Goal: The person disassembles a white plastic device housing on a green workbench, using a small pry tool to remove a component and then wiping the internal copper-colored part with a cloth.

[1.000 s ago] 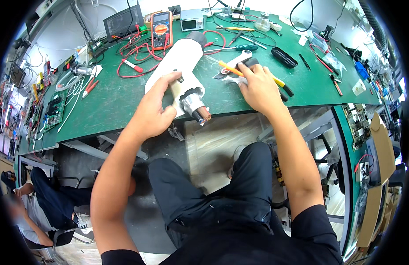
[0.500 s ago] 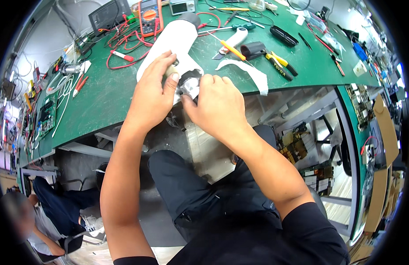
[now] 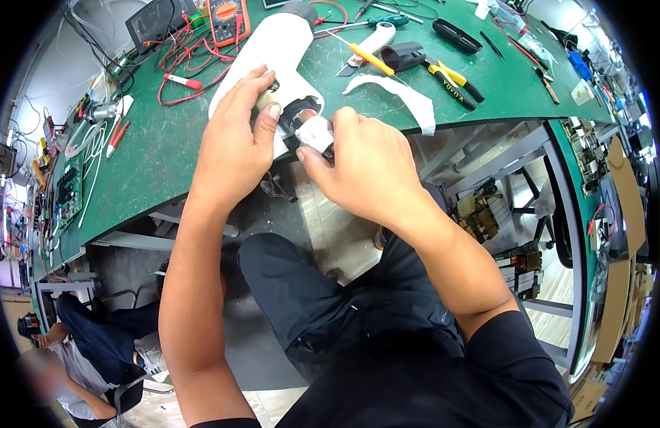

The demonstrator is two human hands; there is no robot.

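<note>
A white appliance housing, shaped like a hair dryer (image 3: 276, 53), lies on the green workbench with a dark grey cap at its far end. My left hand (image 3: 237, 135) is closed around its near side, its thumb by a beige piece. From the open, dark-lined end of the stub toward me, an inner part with a whitish wrap (image 3: 315, 133) sticks out. My right hand (image 3: 365, 153) grips that part between thumb and fingers, just outside the opening. How far the part reaches inside is hidden.
Right of the housing lie an orange screwdriver (image 3: 371, 59), a utility knife (image 3: 376, 39), a dark tube (image 3: 402, 55), yellow-black pliers (image 3: 453, 84) and a curved white shell piece (image 3: 401, 96). Behind are a multimeter (image 3: 228, 21) and red leads. A person (image 3: 77, 371) sits at lower left.
My right hand has moved a little right, away from the housing, and more of the wrapped inner part shows outside the opening. My left hand keeps its hold on the housing.
</note>
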